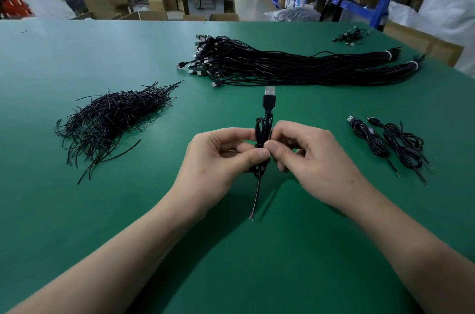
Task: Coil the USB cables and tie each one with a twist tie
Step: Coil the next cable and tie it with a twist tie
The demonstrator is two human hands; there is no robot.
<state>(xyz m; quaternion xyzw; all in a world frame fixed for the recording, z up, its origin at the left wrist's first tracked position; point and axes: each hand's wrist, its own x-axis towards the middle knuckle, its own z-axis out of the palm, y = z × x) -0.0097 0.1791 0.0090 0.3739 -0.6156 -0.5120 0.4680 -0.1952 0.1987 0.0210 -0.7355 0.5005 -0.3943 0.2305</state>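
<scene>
A coiled black USB cable (264, 123) stands upright above the green table (231, 249), its plug pointing away from me and its bare-wire tail hanging down toward me. My left hand (221, 159) and my right hand (305, 156) both pinch the coil at its middle, thumbs meeting there. A twist tie at the pinch is hidden by my fingers. A heap of black twist ties (113, 120) lies to the left. Two bundles of straight USB cables (295, 66) lie at the back.
Two coiled cables (390, 144) lie on the table to the right. A few more cables (352, 35) sit at the far right corner. Beyond the table edge are cardboard boxes, blue shelving and another workbench.
</scene>
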